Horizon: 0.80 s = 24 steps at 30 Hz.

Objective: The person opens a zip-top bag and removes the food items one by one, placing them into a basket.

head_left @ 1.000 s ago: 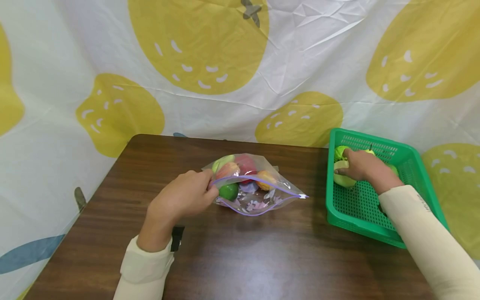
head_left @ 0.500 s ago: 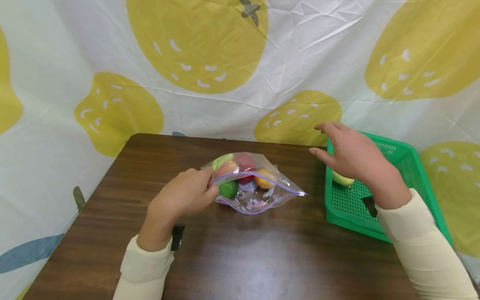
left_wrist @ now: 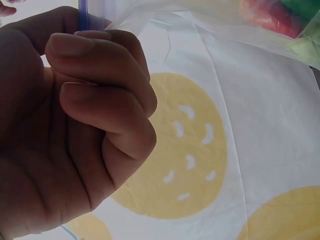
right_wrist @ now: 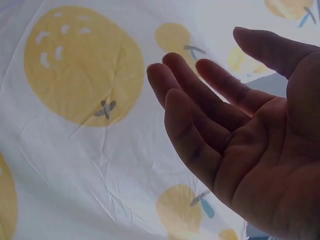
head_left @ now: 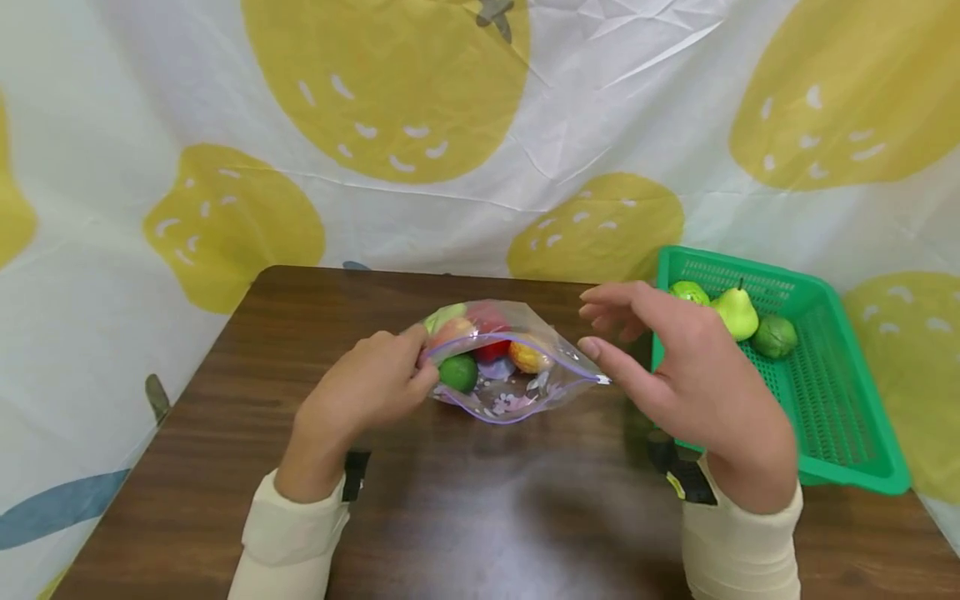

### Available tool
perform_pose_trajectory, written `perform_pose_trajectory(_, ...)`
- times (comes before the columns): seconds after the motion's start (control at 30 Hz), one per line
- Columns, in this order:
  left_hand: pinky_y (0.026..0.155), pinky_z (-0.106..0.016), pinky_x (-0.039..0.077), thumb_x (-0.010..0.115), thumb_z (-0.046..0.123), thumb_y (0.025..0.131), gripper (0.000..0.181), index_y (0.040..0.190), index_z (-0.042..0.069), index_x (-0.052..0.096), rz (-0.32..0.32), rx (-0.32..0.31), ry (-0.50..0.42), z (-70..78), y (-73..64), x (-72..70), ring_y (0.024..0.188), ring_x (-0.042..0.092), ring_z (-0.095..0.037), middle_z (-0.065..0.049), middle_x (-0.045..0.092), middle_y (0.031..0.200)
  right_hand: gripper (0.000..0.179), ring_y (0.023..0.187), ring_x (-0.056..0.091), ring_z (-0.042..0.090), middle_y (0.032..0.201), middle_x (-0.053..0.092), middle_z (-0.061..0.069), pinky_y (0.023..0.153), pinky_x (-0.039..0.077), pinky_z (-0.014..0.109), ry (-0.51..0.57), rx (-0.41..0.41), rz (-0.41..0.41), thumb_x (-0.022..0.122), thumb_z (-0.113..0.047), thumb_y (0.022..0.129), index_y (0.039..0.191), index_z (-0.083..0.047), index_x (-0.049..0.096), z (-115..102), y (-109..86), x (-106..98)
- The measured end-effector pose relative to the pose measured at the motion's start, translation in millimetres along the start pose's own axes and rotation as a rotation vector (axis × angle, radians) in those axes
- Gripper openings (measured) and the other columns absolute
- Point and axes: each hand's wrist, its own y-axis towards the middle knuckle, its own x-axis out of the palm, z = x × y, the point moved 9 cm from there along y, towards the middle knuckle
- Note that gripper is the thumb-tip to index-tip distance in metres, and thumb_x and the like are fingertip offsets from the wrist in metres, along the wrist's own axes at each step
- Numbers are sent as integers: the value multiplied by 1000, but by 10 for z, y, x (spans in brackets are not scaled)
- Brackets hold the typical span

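Note:
My left hand pinches the left corner of a clear zip bag with a purple seal, whose mouth gapes. Inside the bag are a green round fruit, a red fruit, a yellow-orange fruit, and a peach-coloured one. The left wrist view shows curled fingers below the purple seal strip. Holding nothing, my right hand hovers between the bag and the green basket. In the right wrist view its fingers are spread and slightly bent.
In the basket lie a green pear, a dark green round fruit and a bright green one. My right hand hides the basket's near left part. A lemon-print cloth hangs behind the brown table.
My right hand has left the pale green fruit in the basket and moved up, then left and nearer, toward the bag, carrying nothing. The left hand keeps its grip on the bag.

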Motion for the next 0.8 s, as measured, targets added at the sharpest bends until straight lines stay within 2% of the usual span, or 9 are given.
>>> perform_pose_trajectory(0.13, 54, -33, 41, 53, 20, 91, 12, 85, 10, 52, 6, 29, 3, 33, 11, 14, 58, 49, -19, -3, 48, 64, 37, 81, 67, 2, 105, 73, -2, 72, 52, 19, 55, 51, -59, 74, -6, 88, 124, -7, 63, 65, -82, 164)
perform_pose_trajectory(0.3, 55, -34, 40, 54, 21, 91, 12, 83, 11, 51, 37, 22, 22, 24, -2, -37, 58, 48, -19, -2, 46, 63, 31, 88, 68, 4, 104, 72, -4, 75, 55, 25, 78, 96, -158, 70, -16, 94, 124, -8, 65, 142, -52, 409)
perform_pose_trajectory(0.4, 56, -35, 41, 54, 21, 91, 12, 84, 11, 51, 45, 22, 30, 23, -4, -48, 59, 49, -20, -3, 48, 63, 32, 93, 70, 5, 110, 72, -4, 80, 57, 29, 84, 101, -263, 68, -22, 96, 126, -11, 64, 134, -38, 608)
perform_pose_trajectory(0.53, 57, -36, 42, 55, 21, 91, 12, 84, 11, 52, 44, 26, 36, 30, 0, -47, 59, 51, -21, -4, 50, 64, 32, 98, 69, 6, 114, 70, -5, 89, 55, 31, 66, 79, -443, 62, -28, 99, 128, -13, 62, 130, -13, 995)
perform_pose_trajectory(0.6, 57, -36, 43, 55, 21, 91, 12, 85, 11, 53, 47, 27, 38, 35, 3, -48, 60, 51, -21, -4, 52, 65, 26, 96, 66, 8, 106, 68, -6, 91, 53, 32, 45, 56, -505, 59, -27, 101, 122, -14, 63, 153, 16, 1216)
perform_pose_trajectory(0.67, 57, -37, 43, 55, 21, 91, 12, 86, 11, 53, 49, 32, 39, 42, 5, -45, 60, 51, -21, -4, 53, 65, 24, 96, 63, 12, 104, 67, -5, 93, 51, 34, 5, 25, -520, 58, -25, 100, 120, -13, 63, 196, 52, 1417)
perform_pose_trajectory(0.77, 55, -36, 43, 53, 20, 92, 11, 86, 11, 53, 54, 38, 36, 54, 0, -40, 58, 51, -21, -4, 52, 65, 25, 99, 64, 18, 103, 69, 0, 96, 50, 36, -68, -23, -472, 59, -19, 97, 120, -11, 63, 275, 116, 1660)
perform_pose_trajectory(0.8, 55, -36, 43, 53, 19, 92, 11, 86, 11, 53, 56, 41, 35, 59, 0, -37, 58, 51, -21, -4, 52, 64, 31, 105, 64, 18, 110, 70, 2, 99, 49, 37, -99, -37, -451, 60, -17, 96, 125, -10, 62, 307, 128, 1724)
